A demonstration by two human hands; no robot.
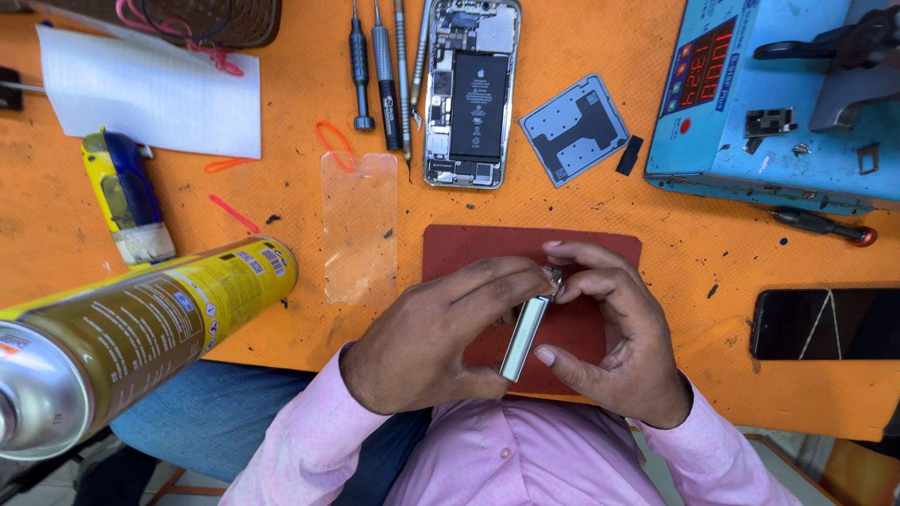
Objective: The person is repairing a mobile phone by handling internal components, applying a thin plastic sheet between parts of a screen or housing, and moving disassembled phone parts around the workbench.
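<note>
Both hands gripping silver metal piece, perhaps a frame (525,335), left hand (441,333), right hand (614,342)

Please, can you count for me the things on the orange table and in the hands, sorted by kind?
Phones: 2, an opened phone and a dark phone
Slim screwdrivers: 4
Spray cans: 1
Clear screen protectors: 1
Silver metal piece, held by the left hand and right hand: 1
Total: 9
</note>
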